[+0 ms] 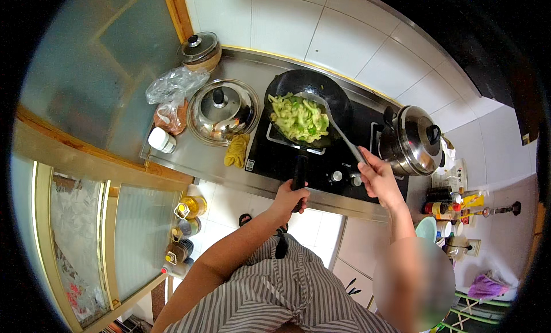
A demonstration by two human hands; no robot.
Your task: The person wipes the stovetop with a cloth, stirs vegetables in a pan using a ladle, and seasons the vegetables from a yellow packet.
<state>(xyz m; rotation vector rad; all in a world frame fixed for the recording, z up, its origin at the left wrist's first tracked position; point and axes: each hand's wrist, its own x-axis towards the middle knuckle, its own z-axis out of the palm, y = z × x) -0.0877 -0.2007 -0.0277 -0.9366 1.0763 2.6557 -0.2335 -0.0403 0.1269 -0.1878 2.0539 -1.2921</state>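
Observation:
A black wok [338,90] sits on the left part of a black gas hob [275,161], its handle pointing towards me. My left hand [292,198] is closed round that handle. In my right hand [377,174] is the handle of a metal spatula [342,133], whose head reaches into the wok at the upper edge of the food. Sliced pale and bright green vegetables [299,118] lie heaped in the wok's left and near part. The spatula's blade is partly hidden by the food.
Left of the hob are a domed pan lid [202,118], a folded yellow cloth [236,150], a white-capped jar [162,140], a plastic bag [174,85] and a lidded pot [202,57]. A steel pot [415,139] stands on the right; bottles [439,208] line the right wall.

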